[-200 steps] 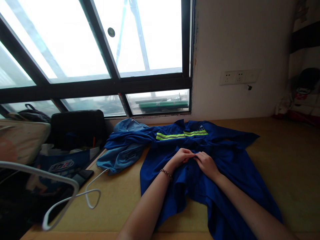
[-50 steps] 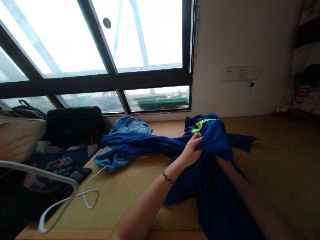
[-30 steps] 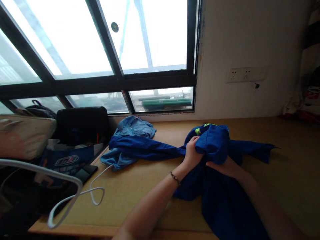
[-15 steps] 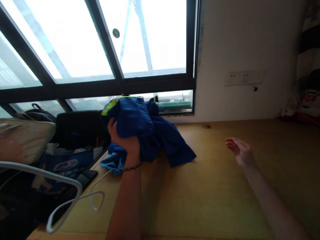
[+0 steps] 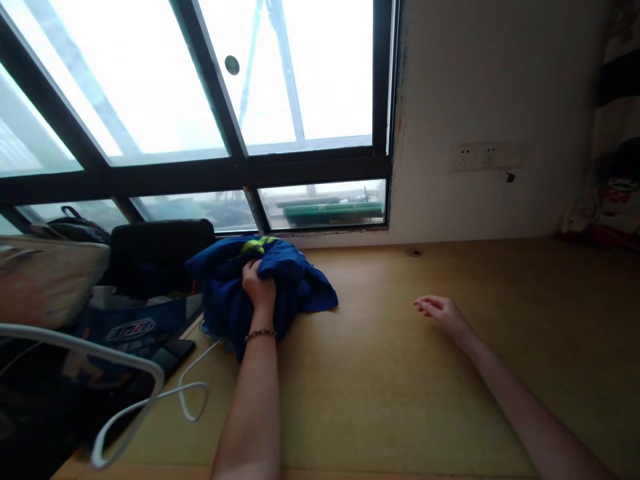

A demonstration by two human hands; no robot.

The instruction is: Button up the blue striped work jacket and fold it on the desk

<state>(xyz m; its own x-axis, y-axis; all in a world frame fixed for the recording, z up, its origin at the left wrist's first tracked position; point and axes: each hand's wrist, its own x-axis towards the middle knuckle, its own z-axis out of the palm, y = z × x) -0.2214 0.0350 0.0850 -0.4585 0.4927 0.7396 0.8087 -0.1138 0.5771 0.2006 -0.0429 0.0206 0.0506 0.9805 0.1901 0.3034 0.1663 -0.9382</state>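
Observation:
A dark blue garment [image 5: 295, 267] with a lime-yellow patch lies bunched at the back left of the wooden tabletop [image 5: 360, 387]. My left hand [image 5: 257, 283] is closed on its folds, the fingertips partly hidden in the cloth. A small edge of lighter blue fabric shows beneath it on the left. Some way to the right, my right hand [image 5: 443, 313] hovers over the bare wood with loosely bent fingers and holds nothing.
A white cable [image 5: 197, 385] crosses the table's left edge, near a white curved bar [image 5: 145, 363]. Beyond that edge are a black chair back [image 5: 163, 243], a blue bag [image 5: 133, 333] and a beige bag [image 5: 60, 280]. Windows and a wall with sockets [image 5: 477, 157] stand behind.
My left hand has lowered the blue garment onto the tabletop, where it now sits more bunched. My right hand has moved left and slightly down, its fingers a little more bent.

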